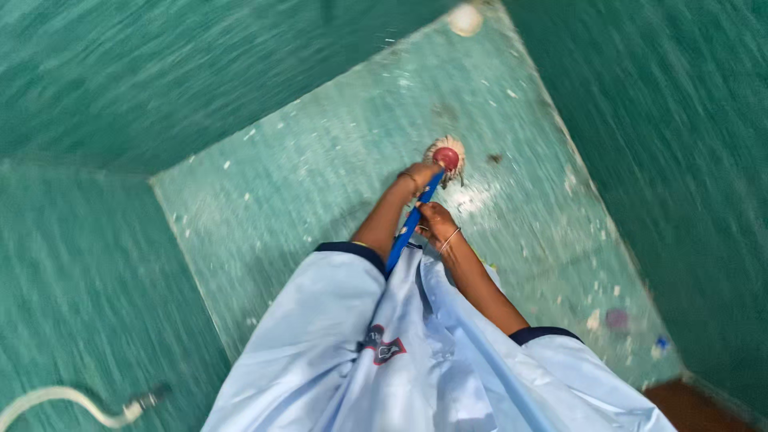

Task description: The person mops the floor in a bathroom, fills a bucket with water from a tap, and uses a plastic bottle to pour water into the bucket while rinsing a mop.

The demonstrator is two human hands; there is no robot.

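Blue-handled brush (412,220) clasped by fingers of both hands, left hand (422,174) low near the round head (446,156), right hand (436,224) higher up the handle. Head pressed on the green tank floor (320,184). Pale flecks and dark spots left over much of the floor; white hose (72,400) lying idle at lower left.

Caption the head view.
Both hands, left hand and right hand, grip a blue-handled brush against the green tank floor.

I see even, soft daylight, moderately bright, source unclear. Heavy motion blur streaks green walls (120,80) on both sides; floor (336,160) softer, speckles smeared. Light-blue coat (336,344) sharpest, mild sheen on folds. Faint shadow under arms. Strong wide-angle stretch at edges. Hose (72,400) bottom left blurred.
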